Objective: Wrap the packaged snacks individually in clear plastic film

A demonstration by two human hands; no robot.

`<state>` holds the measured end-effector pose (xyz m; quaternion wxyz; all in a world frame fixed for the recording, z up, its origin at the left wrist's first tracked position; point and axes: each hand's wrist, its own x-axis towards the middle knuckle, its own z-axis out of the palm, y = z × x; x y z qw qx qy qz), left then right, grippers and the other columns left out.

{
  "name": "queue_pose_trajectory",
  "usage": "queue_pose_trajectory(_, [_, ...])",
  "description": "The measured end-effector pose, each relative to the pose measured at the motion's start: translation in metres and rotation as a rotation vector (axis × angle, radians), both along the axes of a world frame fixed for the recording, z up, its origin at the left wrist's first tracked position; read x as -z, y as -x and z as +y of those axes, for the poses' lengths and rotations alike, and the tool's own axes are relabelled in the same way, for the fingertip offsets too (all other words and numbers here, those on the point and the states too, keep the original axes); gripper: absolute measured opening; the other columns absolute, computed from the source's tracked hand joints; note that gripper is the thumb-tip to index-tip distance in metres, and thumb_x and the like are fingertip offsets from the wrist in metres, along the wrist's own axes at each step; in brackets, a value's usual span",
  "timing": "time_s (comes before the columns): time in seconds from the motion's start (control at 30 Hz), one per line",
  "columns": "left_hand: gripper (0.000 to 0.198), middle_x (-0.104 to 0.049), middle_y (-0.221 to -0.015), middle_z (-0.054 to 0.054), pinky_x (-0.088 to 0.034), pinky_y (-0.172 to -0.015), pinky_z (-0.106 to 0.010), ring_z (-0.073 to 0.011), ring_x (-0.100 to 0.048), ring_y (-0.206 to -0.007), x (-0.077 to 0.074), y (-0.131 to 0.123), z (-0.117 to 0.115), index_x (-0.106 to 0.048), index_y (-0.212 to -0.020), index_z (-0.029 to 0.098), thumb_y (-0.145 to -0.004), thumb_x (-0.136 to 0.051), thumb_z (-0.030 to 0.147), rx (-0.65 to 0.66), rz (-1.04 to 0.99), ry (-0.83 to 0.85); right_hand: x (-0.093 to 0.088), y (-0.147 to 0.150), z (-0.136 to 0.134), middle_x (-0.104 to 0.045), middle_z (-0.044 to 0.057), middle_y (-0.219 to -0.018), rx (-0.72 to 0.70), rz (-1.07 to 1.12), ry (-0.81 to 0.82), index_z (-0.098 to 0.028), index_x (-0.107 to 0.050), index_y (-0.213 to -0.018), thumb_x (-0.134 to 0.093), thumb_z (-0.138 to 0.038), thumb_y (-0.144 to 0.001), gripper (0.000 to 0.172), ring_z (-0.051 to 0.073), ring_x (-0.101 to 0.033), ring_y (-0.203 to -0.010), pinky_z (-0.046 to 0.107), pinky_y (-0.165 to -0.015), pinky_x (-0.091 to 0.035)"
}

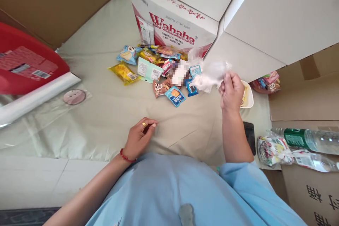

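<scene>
Pinched in my right hand (232,90) is a crumpled clear plastic bag (212,74), its thin film trailing left over the snack pile. My left hand (140,135), with a ring and a red bracelet, rests on the pale cloth. Its fingers are curled in with the thumb against them, and nothing shows in them. Ahead of it lie small wrapped snacks: a blue packet (175,96), a brown packet (160,88), a dark blue packet (191,87), a pale green packet (149,70) and a yellow packet (123,73). Part of the pile is blurred out.
A Wahaha water carton (174,28) stands behind the snacks, with white boxes (275,17) beside it. At right are a white bowl (247,95), a phone (249,137) and plastic bottles (298,138). A red container (31,60) and a plastic film roll (39,99) are at left.
</scene>
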<state>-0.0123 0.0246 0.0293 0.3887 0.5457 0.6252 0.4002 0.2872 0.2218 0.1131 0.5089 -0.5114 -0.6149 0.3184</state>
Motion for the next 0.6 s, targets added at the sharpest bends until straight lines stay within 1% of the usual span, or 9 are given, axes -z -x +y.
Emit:
queue_pose_trajectory(0.03, [0.033,-0.066,-0.083,-0.003,-0.046,-0.066,-0.028,-0.0145,-0.057,-0.070,-0.004,-0.004,0.003,-0.072,-0.096,0.019,-0.098,-0.056,0.048,0.005,-0.084,0.053,0.005,0.004,-0.023,-0.055,-0.002,-0.071,-0.007,0.154,0.134,-0.025,-0.068,-0.098,-0.063,-0.064,-0.094,0.039,0.013,-0.056,-0.063,0.023,-0.054,-0.046])
queue_pose_trajectory(0.1, [0.040,-0.065,-0.081,-0.002,-0.045,-0.064,-0.027,-0.0145,-0.057,-0.070,-0.012,-0.014,0.012,-0.071,-0.098,0.019,-0.097,-0.056,0.056,0.053,-0.269,0.179,0.022,0.016,-0.068,-0.051,-0.005,-0.064,-0.038,0.347,0.401,-0.023,-0.067,-0.086,-0.078,-0.061,-0.082,0.040,0.010,-0.048,-0.054,0.021,-0.050,-0.041])
queue_pose_trajectory(0.2, [0.056,-0.070,-0.096,-0.006,-0.043,-0.057,-0.026,-0.0147,-0.059,-0.073,-0.020,-0.034,0.030,-0.069,-0.110,0.018,-0.091,-0.058,0.069,0.183,-0.544,0.362,0.051,0.035,-0.119,-0.047,-0.007,-0.059,-0.046,0.437,0.681,-0.022,-0.067,-0.081,-0.084,-0.060,-0.072,0.043,0.008,-0.036,-0.048,0.021,-0.045,-0.032])
queue_pose_trajectory(0.27, [0.061,-0.070,-0.093,-0.005,-0.041,-0.054,-0.024,-0.0142,-0.059,-0.070,-0.021,-0.049,0.039,-0.068,-0.110,0.018,-0.084,-0.067,0.072,0.279,-0.661,0.450,0.065,0.041,-0.136,-0.043,-0.008,-0.057,-0.035,0.432,0.769,-0.021,-0.067,-0.082,-0.083,-0.062,-0.072,0.045,0.007,-0.030,-0.047,0.021,-0.043,-0.026])
queue_pose_trajectory(0.3, [0.059,-0.067,-0.085,-0.003,-0.040,-0.053,-0.024,-0.0131,-0.057,-0.067,-0.020,-0.056,0.042,-0.068,-0.105,0.018,-0.079,-0.073,0.070,0.317,-0.690,0.473,0.070,0.041,-0.140,-0.044,-0.008,-0.057,-0.035,0.417,0.777,-0.021,-0.067,-0.084,-0.082,-0.063,-0.073,0.046,0.008,-0.030,-0.047,0.022,-0.043,-0.027])
queue_pose_trajectory(0.37, [0.051,-0.058,-0.069,0.003,-0.037,-0.052,-0.023,-0.0102,-0.050,-0.058,-0.019,-0.068,0.045,-0.064,-0.091,0.018,-0.073,-0.081,0.062,0.337,-0.710,0.463,0.074,0.037,-0.143,-0.053,-0.005,-0.066,-0.047,0.362,0.729,-0.021,-0.069,-0.094,-0.079,-0.064,-0.077,0.046,0.009,-0.038,-0.052,0.022,-0.047,-0.035])
queue_pose_trajectory(0.47, [0.042,-0.055,-0.065,0.006,-0.035,-0.051,-0.022,-0.0078,-0.044,-0.054,-0.016,-0.076,0.043,-0.059,-0.080,0.019,-0.073,-0.083,0.053,0.246,-0.683,0.357,0.069,0.026,-0.143,-0.068,0.004,-0.104,-0.046,0.283,0.565,-0.024,-0.067,-0.118,-0.070,-0.065,-0.087,0.051,0.014,-0.058,-0.073,0.027,-0.067,-0.053])
queue_pose_trajectory(0.53, [0.038,-0.057,-0.066,0.005,-0.036,-0.051,-0.022,-0.0082,-0.046,-0.054,-0.016,-0.076,0.040,-0.060,-0.080,0.019,-0.075,-0.082,0.050,0.199,-0.644,0.297,0.061,0.023,-0.144,-0.062,0.010,-0.132,-0.081,0.242,0.463,-0.027,-0.060,-0.132,-0.069,-0.069,-0.086,0.062,0.019,-0.065,-0.097,0.034,-0.081,-0.058])
queue_pose_trajectory(0.6, [0.036,-0.058,-0.065,0.005,-0.039,-0.052,-0.022,-0.0088,-0.049,-0.054,-0.016,-0.073,0.037,-0.061,-0.081,0.019,-0.077,-0.082,0.049,0.180,-0.627,0.271,0.054,0.026,-0.146,-0.057,0.013,-0.144,-0.168,0.139,0.413,-0.029,-0.058,-0.137,-0.079,-0.067,-0.078,0.074,0.025,-0.063,-0.115,0.038,-0.089,-0.058])
